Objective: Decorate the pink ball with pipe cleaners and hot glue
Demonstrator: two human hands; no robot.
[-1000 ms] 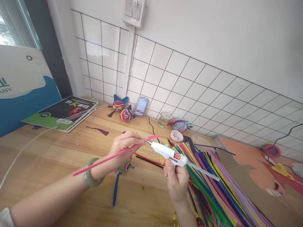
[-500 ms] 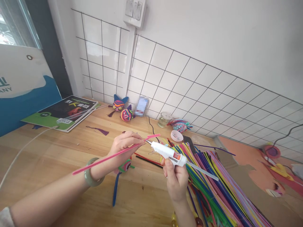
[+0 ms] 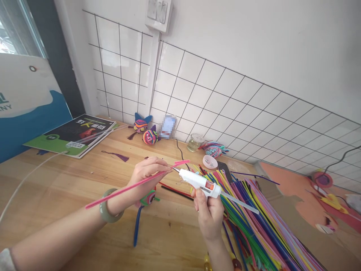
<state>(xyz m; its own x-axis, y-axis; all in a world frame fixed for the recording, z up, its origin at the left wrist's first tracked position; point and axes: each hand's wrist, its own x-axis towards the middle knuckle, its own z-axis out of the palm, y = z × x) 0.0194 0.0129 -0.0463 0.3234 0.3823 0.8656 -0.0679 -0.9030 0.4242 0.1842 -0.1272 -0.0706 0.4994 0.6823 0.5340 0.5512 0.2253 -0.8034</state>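
Note:
Between its fingertips my left hand (image 3: 149, 177) pinches a pink pipe cleaner (image 3: 121, 192), whose long end slants down to the left and whose short bent end points right. A white glue gun (image 3: 200, 183) is gripped in my right hand (image 3: 209, 214). Its metal nozzle meets the pipe cleaner at my left fingertips, and a clear glue stick (image 3: 242, 203) sticks out of its back. Below my left hand lies a green and pink piece (image 3: 148, 197), partly hidden, with a blue pipe cleaner (image 3: 137, 227) beneath it.
Many colourful pipe cleaners (image 3: 254, 214) lie on the right of the table (image 3: 107, 248). Along the wall are two striped figures (image 3: 141, 124), a phone (image 3: 167, 127), a glass jar (image 3: 195, 142) and a pink bowl (image 3: 210, 162). A book (image 3: 76, 133) and a purple tassel (image 3: 120, 155) are at left.
The whole view has shifted very slightly. Both hands keep their grips, and the nozzle is still at the pink pipe cleaner.

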